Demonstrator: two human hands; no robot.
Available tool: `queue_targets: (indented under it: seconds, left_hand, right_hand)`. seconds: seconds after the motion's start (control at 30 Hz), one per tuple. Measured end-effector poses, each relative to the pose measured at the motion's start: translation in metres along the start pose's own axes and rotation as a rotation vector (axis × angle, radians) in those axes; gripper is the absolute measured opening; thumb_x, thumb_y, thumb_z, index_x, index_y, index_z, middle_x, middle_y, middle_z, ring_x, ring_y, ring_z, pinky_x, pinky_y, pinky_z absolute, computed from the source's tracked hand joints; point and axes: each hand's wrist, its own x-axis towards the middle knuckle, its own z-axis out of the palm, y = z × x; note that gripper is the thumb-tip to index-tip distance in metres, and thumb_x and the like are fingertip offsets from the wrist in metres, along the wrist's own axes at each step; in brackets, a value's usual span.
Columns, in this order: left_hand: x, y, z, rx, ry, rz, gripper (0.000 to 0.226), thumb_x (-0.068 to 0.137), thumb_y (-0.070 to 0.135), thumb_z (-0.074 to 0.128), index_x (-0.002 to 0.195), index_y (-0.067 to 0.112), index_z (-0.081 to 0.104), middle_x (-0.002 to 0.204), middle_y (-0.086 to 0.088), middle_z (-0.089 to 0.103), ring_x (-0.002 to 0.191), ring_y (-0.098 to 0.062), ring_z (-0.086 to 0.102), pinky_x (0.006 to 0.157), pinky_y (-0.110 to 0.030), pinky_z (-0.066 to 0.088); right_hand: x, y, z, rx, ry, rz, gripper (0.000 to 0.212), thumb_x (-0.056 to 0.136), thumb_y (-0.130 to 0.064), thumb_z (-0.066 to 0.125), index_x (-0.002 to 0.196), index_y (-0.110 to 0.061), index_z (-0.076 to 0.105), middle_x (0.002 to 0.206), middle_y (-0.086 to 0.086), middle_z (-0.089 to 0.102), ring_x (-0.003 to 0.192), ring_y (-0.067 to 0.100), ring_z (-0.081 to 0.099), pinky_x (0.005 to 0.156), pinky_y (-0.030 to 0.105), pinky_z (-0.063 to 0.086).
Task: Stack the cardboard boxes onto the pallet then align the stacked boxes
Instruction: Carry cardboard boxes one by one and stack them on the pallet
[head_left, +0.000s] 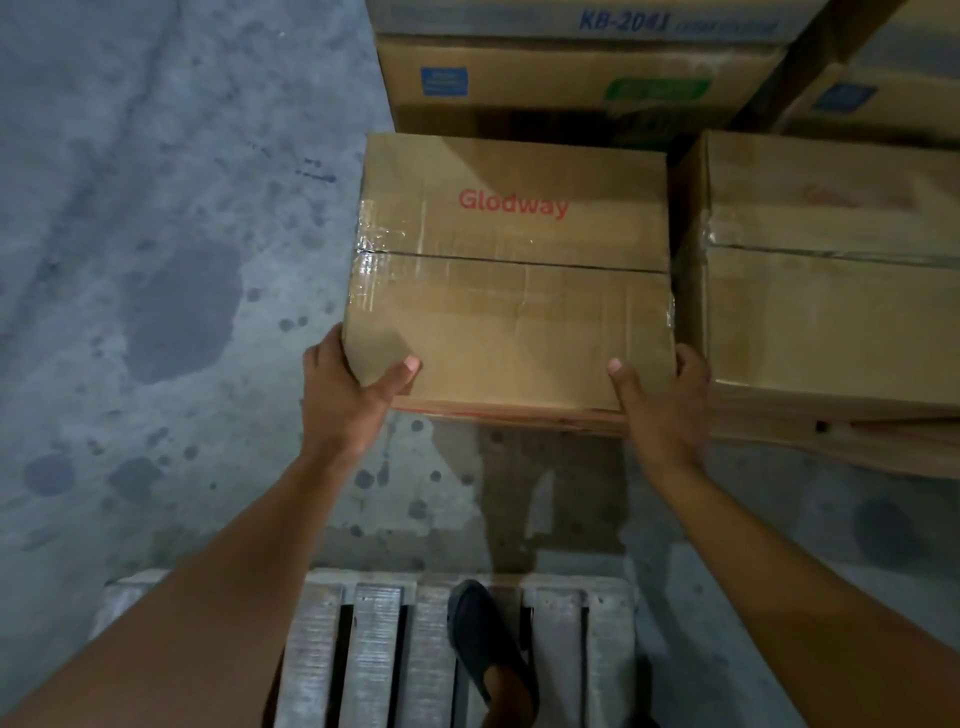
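Cardboard box (511, 280) marked "Glodway", near corners in left hand (345, 397) and right hand (662, 410), fingers curled round both sides

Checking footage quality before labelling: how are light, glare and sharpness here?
Head view: dim, bluish light; tape on the Glodway box glints; print on the rear boxes is blurred; left hand and right hand gripping it are clear; wide-angle bends edges.

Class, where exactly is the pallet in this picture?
In the head view, the pallet lies bottom centre on the concrete floor, under the person's dark shoe, nearer the camera than the Glodway box.
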Motion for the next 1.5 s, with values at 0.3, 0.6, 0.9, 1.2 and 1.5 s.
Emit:
queue_targets:
  seconds: [0.3, 0.6, 0.9, 1.2, 1.5]
  left_hand:
    - [0.002, -0.005, 0.0, -0.386, -0.148, -0.05, 0.07, 0.076, 0.011, 0.085, 0.135, 0.027, 0.05, 0.125, -0.006, 0.066, 0.103, -0.023, 0.068, 0.056, -0.021, 0.054]
    - [-0.088, 0.024, -0.066, -0.398, -0.051, -0.139, 0.078, 0.061, 0.043, 0.091, 0.13, 0.034, 0.054, 0.12, 0.003, 0.069, 0.106, -0.024, 0.07, 0.08, -0.049, 0.061]
    - [-0.278, 0.037, -0.187, -0.417, 0.384, -0.173, 0.096, 0.057, 0.065, 0.084, 0.141, 0.043, 0.043, 0.13, 0.012, 0.063, 0.115, -0.015, 0.062, 0.1, -0.047, 0.051]
    - [-0.533, -0.004, -0.294, -0.466, 0.826, -0.349, 0.105, 0.061, 0.064, 0.084, 0.149, 0.046, 0.029, 0.138, 0.009, 0.057, 0.122, -0.016, 0.056, 0.106, -0.044, 0.047]
    - [-0.774, -0.095, -0.352, -0.523, 1.185, -0.439, 0.096, 0.065, 0.05, 0.09, 0.145, 0.038, 0.039, 0.127, 0.007, 0.06, 0.11, -0.018, 0.062, 0.094, -0.043, 0.055]
  right_hand:
    - [0.0, 0.008, -0.007, 0.34, -0.134, 0.006, 0.085, 0.078, -0.048, 0.082, 0.152, -0.033, 0.042, 0.143, -0.003, 0.058, 0.129, 0.016, 0.055, 0.114, 0.04, 0.043]
    - [-0.066, -0.029, -0.064, 0.308, -0.245, -0.124, 0.078, 0.074, -0.054, 0.082, 0.143, -0.036, 0.052, 0.129, -0.003, 0.065, 0.115, 0.017, 0.062, 0.103, 0.038, 0.052]
    - [-0.191, -0.106, -0.11, 0.257, -0.582, -0.373, 0.076, 0.082, -0.048, 0.078, 0.148, -0.035, 0.044, 0.138, 0.001, 0.058, 0.122, 0.024, 0.059, 0.102, 0.05, 0.051]
    - [-0.397, -0.129, -0.106, 0.153, -1.014, -0.699, 0.067, 0.071, -0.055, 0.084, 0.131, -0.049, 0.055, 0.117, -0.009, 0.07, 0.111, 0.017, 0.068, 0.097, 0.038, 0.054]
    - [-0.634, -0.062, -0.072, 0.081, -1.403, -0.874, 0.072, 0.059, -0.058, 0.089, 0.12, -0.028, 0.065, 0.106, -0.001, 0.076, 0.099, 0.029, 0.074, 0.08, 0.043, 0.06]
